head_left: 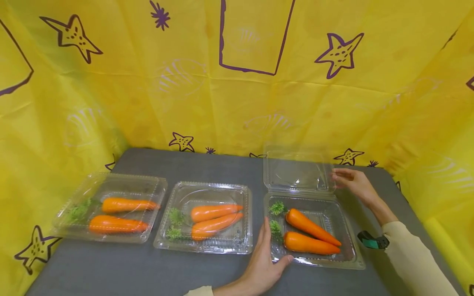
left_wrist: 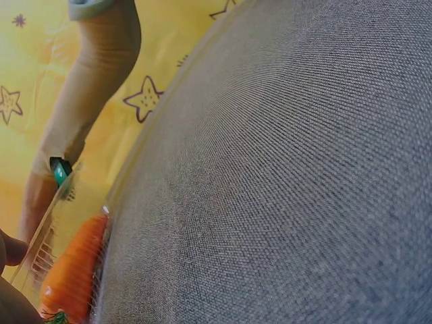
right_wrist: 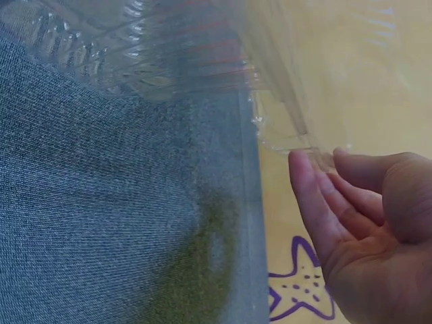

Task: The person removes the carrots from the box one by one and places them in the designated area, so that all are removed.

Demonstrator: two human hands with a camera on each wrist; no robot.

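Note:
In the head view, a clear plastic clamshell box (head_left: 352,258) stands at the right with its lid (head_left: 290,170) raised at the back. Inside lie two carrots (head_left: 312,242), with green tops (head_left: 276,208) toward the left wall. My right hand (head_left: 355,185) pinches the lid's right edge between thumb and fingertips, as the right wrist view also shows. Along the box's front left corner rests my left hand (head_left: 263,263), fingers stretched up the left side and thumb at the front rim. The left wrist view catches only part of that hand, beside a carrot (left_wrist: 74,270).
Two closed clear boxes, a middle box (head_left: 203,248) and a left box (head_left: 107,237), each hold two carrots with green tops. They stand on the grey table (head_left: 122,267). A yellow patterned cloth (head_left: 237,102) hangs behind and at both sides.

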